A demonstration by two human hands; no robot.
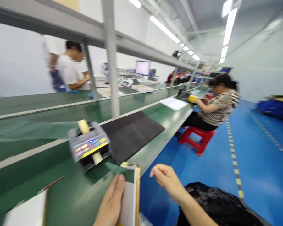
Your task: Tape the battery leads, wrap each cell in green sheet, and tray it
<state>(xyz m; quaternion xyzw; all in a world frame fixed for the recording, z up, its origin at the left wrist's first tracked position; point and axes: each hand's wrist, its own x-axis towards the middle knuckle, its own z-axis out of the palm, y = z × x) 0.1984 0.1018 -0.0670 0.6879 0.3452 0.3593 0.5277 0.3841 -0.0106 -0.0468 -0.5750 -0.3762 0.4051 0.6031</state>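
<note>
My left hand (113, 197) grips a white panel with a gold edge (130, 201), which stands tilted at the front edge of the bench. The thumb lies along its face, and a piece of yellowish tape (124, 164) shows at its top corner. To the right of the panel, apart from it, my right hand (166, 179) hangs in the air with its fingers curled in; nothing shows in them. Behind my left hand stands a grey tape dispenser (91, 146) with a lit display, a yellow roll on top and a tape strip at its front.
A black mat (134, 135) lies beyond the dispenser on the green bench (70, 201). Another white panel (27, 210) and a thin red stick (52, 183) are at the lower left. A black bag (212, 201) is at lower right. A seated co-worker (223, 103) works further along.
</note>
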